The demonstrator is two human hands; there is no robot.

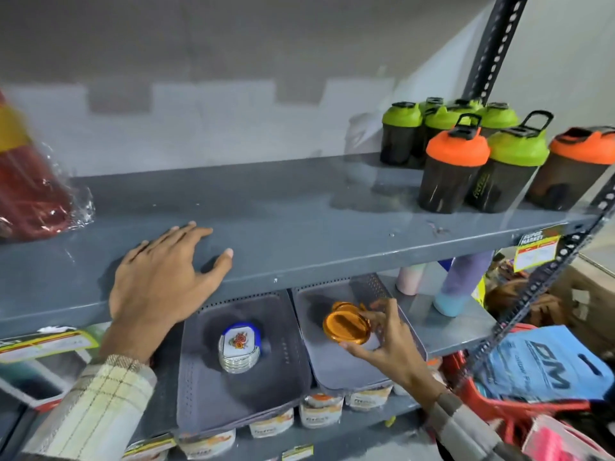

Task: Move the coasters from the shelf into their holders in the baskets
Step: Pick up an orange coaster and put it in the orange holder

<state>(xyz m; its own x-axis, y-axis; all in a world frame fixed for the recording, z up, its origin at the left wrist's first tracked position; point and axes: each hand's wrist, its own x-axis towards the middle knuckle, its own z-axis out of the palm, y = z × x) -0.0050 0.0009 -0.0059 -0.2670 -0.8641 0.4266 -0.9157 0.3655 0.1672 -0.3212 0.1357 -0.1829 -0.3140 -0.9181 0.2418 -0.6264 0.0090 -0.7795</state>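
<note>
Checked cloth of the left sleeve (96, 394) fills the near corner, and from it the left hand (163, 277) reaches up to lie flat on the front edge of the grey shelf (299, 227), fingers spread, holding nothing. Lower and to the right, the right hand (379, 334) pinches an orange coaster stack (346, 323) between thumb and fingertips, low inside the right basket (336, 361); whether the stack already rests on the basket floor or in a holder I cannot quite make out, as the fingers hide its far side. Just beside it, in the left basket (213, 394), sits a second set of coasters (239, 348), white with a red flower print and a blue rim, stacked in what looks like a clear holder and leaning slightly. Both baskets are grey, perforated along their walls, and stand side by side on the lower shelf, touching or nearly so. Under them a row of small packets (319, 410) shows along the next level down. On the upper shelf, well to the right, stands a cluster of dark shaker bottles (466, 154) with green and orange lids. At the far left of that shelf lies a red item in clear wrap (36, 194). Pastel bottles (456, 287) stand behind the right basket, and a blue bag (545, 367) hangs at the right edge.
</note>
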